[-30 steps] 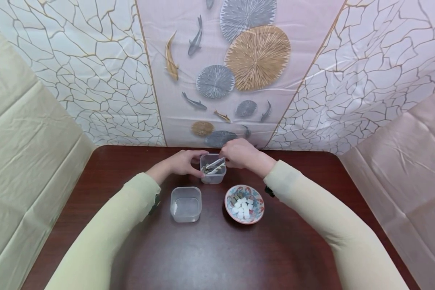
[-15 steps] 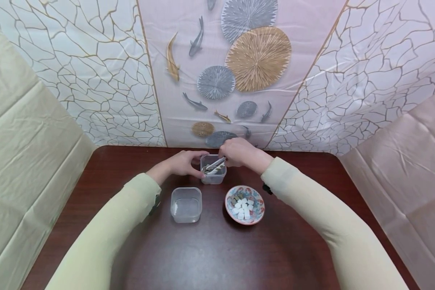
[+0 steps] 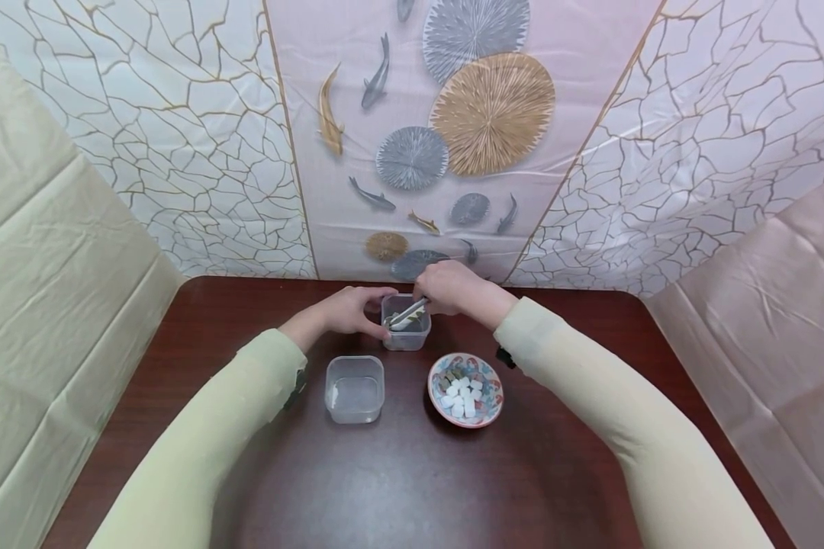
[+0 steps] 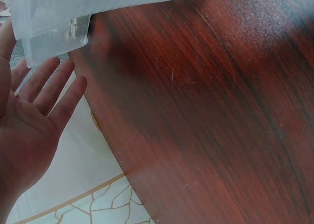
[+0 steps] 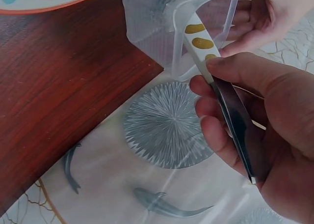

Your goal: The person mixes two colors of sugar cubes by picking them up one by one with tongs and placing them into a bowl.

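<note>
My left hand (image 3: 349,309) holds a small clear plastic container (image 3: 405,343) at its left side, thumb at the near wall and fingers at the far corner. In the left wrist view several of its fingers (image 4: 68,103) stretch out beside the plastic. My right hand (image 3: 453,288) pinches metal tweezers (image 5: 202,44) with white, yellow-spotted arms. The tweezers slant down into the container, their arms close together. Dark bits lie around the tips, too small to identify. Whether the tips hold a piece cannot be told.
Nearer me stands a second clear container (image 3: 355,412) with a small white patch inside. Right of it, a patterned bowl (image 3: 492,398) holds several white blocks (image 3: 468,406) and grey-brown pieces (image 3: 455,374). The table's (image 3: 412,473) back edge meets a printed cloth (image 3: 343,252).
The tweezers' arms have moved from spread apart to close together inside the container. Both hands have stayed at the container; the head view has shifted slightly.
</note>
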Tool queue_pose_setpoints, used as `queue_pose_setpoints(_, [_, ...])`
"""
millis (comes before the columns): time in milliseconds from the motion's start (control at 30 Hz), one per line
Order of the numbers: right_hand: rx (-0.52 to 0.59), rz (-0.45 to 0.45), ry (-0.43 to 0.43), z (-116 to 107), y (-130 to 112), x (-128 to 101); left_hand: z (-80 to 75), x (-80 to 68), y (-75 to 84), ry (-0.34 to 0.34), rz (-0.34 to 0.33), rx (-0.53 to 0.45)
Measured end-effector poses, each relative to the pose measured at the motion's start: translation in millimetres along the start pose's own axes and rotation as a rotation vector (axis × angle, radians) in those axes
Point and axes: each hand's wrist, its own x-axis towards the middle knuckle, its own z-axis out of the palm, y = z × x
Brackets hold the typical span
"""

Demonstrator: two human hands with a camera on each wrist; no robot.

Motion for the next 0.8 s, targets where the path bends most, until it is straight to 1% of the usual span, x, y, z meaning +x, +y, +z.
queue_pose_setpoints(133, [-0.005,-0.014,0.055,3,3,-7,0.3,1.0,-0.5,0.003,0.007,-0.002])
queue_pose_setpoints(333, [0.016,-0.031,0.128,2,9,-15,1.4,0.4,-0.6,0.016,0.016,0.003])
queue_pose_setpoints(567, [0.037,-0.057,0.162,-1,10,-23,1.4,-0.6,-0.1,0.014,0.012,0.01])
queue_pose_setpoints(800, [0.019,-0.036,0.179,2,11,-25,1.7,-0.3,0.1,0.011,0.003,0.003])
